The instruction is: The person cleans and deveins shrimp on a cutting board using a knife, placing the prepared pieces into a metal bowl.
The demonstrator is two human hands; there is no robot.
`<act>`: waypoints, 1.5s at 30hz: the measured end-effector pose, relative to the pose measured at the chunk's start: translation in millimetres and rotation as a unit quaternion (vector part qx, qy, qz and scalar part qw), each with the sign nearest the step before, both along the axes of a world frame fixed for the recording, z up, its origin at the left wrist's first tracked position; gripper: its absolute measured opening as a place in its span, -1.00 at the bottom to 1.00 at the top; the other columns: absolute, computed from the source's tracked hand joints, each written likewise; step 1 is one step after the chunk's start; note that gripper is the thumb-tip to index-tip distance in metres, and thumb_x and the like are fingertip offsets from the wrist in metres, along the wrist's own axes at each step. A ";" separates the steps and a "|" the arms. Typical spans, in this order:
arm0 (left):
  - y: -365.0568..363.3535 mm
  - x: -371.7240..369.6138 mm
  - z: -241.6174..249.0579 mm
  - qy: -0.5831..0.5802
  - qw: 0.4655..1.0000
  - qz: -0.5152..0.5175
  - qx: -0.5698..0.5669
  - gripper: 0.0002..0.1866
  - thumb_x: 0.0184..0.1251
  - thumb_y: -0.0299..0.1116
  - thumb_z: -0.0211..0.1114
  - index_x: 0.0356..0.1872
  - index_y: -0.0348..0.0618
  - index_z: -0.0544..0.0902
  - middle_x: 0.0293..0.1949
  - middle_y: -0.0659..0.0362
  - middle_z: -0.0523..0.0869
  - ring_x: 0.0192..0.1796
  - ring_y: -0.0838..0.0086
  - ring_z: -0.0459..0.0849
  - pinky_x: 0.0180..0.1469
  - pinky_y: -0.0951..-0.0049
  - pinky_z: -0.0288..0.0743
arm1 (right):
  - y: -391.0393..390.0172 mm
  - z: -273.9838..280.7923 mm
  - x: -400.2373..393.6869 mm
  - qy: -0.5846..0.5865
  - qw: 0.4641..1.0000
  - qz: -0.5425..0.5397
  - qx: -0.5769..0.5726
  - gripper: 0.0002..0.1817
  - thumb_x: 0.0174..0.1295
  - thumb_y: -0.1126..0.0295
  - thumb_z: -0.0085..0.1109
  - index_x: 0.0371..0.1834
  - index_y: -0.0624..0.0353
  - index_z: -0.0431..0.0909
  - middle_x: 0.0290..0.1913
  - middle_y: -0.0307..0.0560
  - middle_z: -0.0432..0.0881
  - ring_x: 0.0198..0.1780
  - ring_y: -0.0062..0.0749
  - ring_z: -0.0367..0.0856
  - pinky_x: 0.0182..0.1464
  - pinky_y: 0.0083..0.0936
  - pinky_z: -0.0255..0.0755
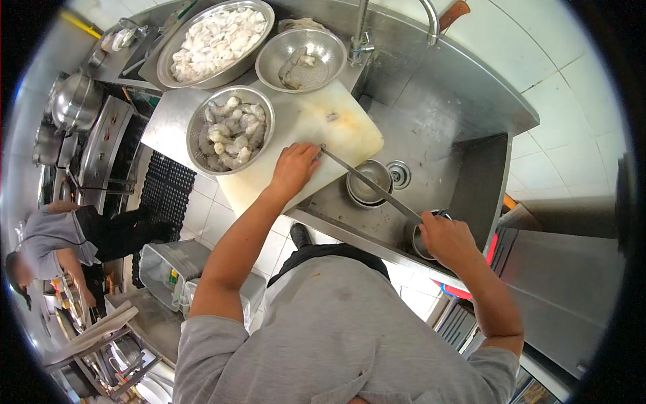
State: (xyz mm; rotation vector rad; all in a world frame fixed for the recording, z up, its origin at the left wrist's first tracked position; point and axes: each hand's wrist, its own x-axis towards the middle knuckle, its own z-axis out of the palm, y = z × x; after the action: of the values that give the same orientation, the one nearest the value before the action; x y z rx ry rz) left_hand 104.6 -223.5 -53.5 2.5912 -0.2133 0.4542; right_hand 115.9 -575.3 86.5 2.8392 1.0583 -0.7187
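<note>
My right hand (444,237) is closed round the handle end of a long knife (377,188), whose blade slants up and left over the sink. The tip of the blade reaches the white cutting board (350,128). There my left hand (296,168) rests with its fingers together, beside the tip, near a small dark piece (322,146); whether the fingers grip it is too small to tell. A perforated bowl of peeled shrimp (233,131) stands left of my left hand. Behind the board, a colander (303,60) holds a few shrimp.
A large bowl of white pieces (219,42) stands at the back left. Two small metal bowls, one at the drain (398,175), sit in the sink (424,121) with a faucet (360,40) behind. Another person (57,236) is at the far left, near the plastic bins (171,266).
</note>
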 end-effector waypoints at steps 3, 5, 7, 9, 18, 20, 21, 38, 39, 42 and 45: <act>0.0 1.6 -1.3 0.001 1.000 0.000 0.014 -0.68 0.10 -0.43 0.40 -0.08 -0.13 0.62 -0.11 0.16 0.66 -0.05 0.21 0.61 -0.03 0.19 0.46 | 13.4 -8.4 6.8 0.066 0.997 -0.033 -0.014 -0.76 0.45 0.24 -0.12 -0.12 0.20 0.38 -0.36 0.18 0.67 -0.30 0.11 0.70 -0.25 0.00 0.56; -0.9 1.2 -1.7 0.009 1.000 0.003 0.025 -0.68 0.10 -0.43 0.39 -0.08 -0.13 0.62 -0.10 0.17 0.66 -0.04 0.22 0.60 -0.02 0.19 0.47 | 25.9 -19.9 8.0 0.106 0.993 -0.054 -0.010 -0.75 0.45 0.23 -0.13 -0.10 0.21 0.37 -0.34 0.22 0.66 -0.25 0.15 0.69 -0.19 0.04 0.54; -1.5 0.3 -1.8 0.024 0.999 0.011 0.033 -0.69 0.11 -0.42 0.39 -0.08 -0.12 0.62 -0.08 0.17 0.65 -0.03 0.22 0.60 -0.02 0.19 0.47 | 33.5 -29.8 8.3 0.120 0.991 -0.059 0.009 -0.74 0.44 0.22 -0.13 -0.08 0.20 0.36 -0.32 0.26 0.66 -0.21 0.20 0.68 -0.14 0.08 0.52; -1.6 -2.7 -0.4 0.035 0.998 0.014 0.055 -0.68 0.12 -0.42 0.37 -0.06 -0.13 0.61 -0.07 0.17 0.65 -0.03 0.22 0.60 -0.01 0.19 0.47 | 23.9 -37.7 1.3 0.131 0.988 -0.081 -0.018 -0.72 0.44 0.19 -0.12 -0.05 0.20 0.36 -0.31 0.27 0.65 -0.20 0.21 0.67 -0.13 0.09 0.50; 14.6 1.3 2.8 0.052 0.993 0.021 0.101 -0.62 0.14 -0.40 0.35 0.01 -0.14 0.56 -0.09 0.08 0.63 -0.07 0.15 0.60 -0.01 0.19 0.54 | -2.4 -35.5 26.8 0.057 0.993 -0.092 0.054 -0.66 0.45 0.11 -0.09 -0.10 0.21 0.41 -0.27 0.28 0.66 -0.20 0.26 0.66 -0.15 0.08 0.49; 8.2 14.4 -0.2 0.048 0.993 0.074 0.084 -0.63 0.14 -0.38 0.35 0.01 -0.16 0.56 -0.10 0.05 0.63 -0.08 0.13 0.61 -0.03 0.17 0.56 | 7.4 -37.2 36.0 0.035 0.984 -0.124 0.125 -0.67 0.45 0.12 -0.06 -0.17 0.21 0.41 -0.36 0.22 0.63 -0.31 0.16 0.65 -0.24 0.00 0.47; 3.9 19.4 -0.5 0.045 0.991 0.099 0.073 -0.63 0.15 -0.37 0.36 0.00 -0.18 0.55 -0.10 0.03 0.63 -0.08 0.12 0.62 -0.04 0.16 0.57 | 11.1 -36.9 39.3 0.035 0.975 -0.141 0.167 -0.67 0.45 0.12 -0.04 -0.21 0.21 0.40 -0.46 0.16 0.60 -0.41 0.06 0.63 -0.32 -0.08 0.46; 8.3 -25.1 -7.3 0.059 0.992 0.092 -0.054 -0.25 0.35 -0.07 0.27 0.43 -0.27 0.25 0.39 -0.18 0.32 0.43 0.03 0.30 0.42 0.10 0.20 | -5.1 -61.0 21.5 0.395 0.842 -0.299 0.216 -0.59 0.43 0.21 0.04 0.23 0.17 0.32 -0.49 -0.12 0.53 -0.62 -0.51 0.52 -0.55 -0.49 0.47; -0.6 -22.3 -5.7 0.083 0.992 0.075 -0.061 -0.20 0.36 -0.03 0.26 0.47 -0.25 0.17 0.45 -0.16 0.22 0.49 0.04 0.19 0.46 0.05 0.10 | 0.2 -69.9 26.1 0.400 0.841 -0.294 0.217 -0.52 0.43 0.20 0.02 0.35 0.08 0.26 -0.47 -0.09 0.56 -0.61 -0.49 0.54 -0.53 -0.47 0.48; -12.6 -19.4 -9.8 0.149 0.987 0.061 -0.021 -0.09 0.36 0.07 0.21 0.52 -0.24 0.00 0.54 -0.11 0.00 0.57 0.07 -0.01 0.52 -0.03 -0.11 | 13.8 -70.3 41.9 0.419 0.846 -0.258 0.204 -0.38 0.44 0.20 -0.02 0.55 -0.20 0.06 -0.44 -0.07 0.60 -0.61 -0.47 0.55 -0.48 -0.47 0.50; -13.7 -18.6 -12.5 0.173 0.983 0.064 0.009 -0.04 0.36 0.13 0.18 0.53 -0.29 -0.04 0.56 -0.10 -0.06 0.60 0.10 -0.08 0.54 -0.03 -0.20 | 28.7 -57.8 56.4 0.433 0.851 -0.243 0.171 -0.34 0.46 0.22 -0.04 0.58 -0.39 -0.01 -0.43 -0.09 0.59 -0.59 -0.47 0.56 -0.46 -0.49 0.50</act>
State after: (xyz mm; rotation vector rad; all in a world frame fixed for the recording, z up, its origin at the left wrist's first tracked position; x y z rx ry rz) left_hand 86.1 -237.2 -65.9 2.6596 0.0699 0.0398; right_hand 172.3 -546.6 28.7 3.1247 0.4622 -2.2022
